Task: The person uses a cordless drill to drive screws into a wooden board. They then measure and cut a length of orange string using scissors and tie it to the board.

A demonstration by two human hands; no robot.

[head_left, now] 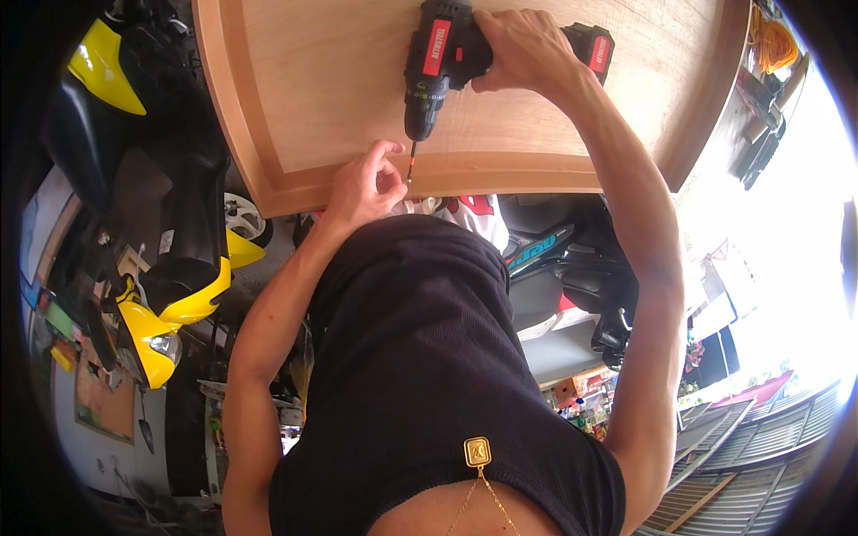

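My right hand [527,49] is wrapped round the grip of a black cordless drill [433,67] with red labels. The drill's chuck points toward me, and a thin driver bit [412,161] sticks out of it over the near edge of a wooden panel [536,107]. At the bit's tip is a small metal piece, perhaps a screw. My left hand [366,186] is at the panel's near edge, thumb and fingers curled together right beside the tip. Whatever those fingertips pinch is too small to make out.
The panel has a raised wooden frame [237,107] round its edge. To the left stands a black and yellow motorbike [192,286], with a wheel [243,219] near the panel's corner. Another dark motorbike [572,259] is at the right. An orange coiled cord [773,45] lies at the far right.
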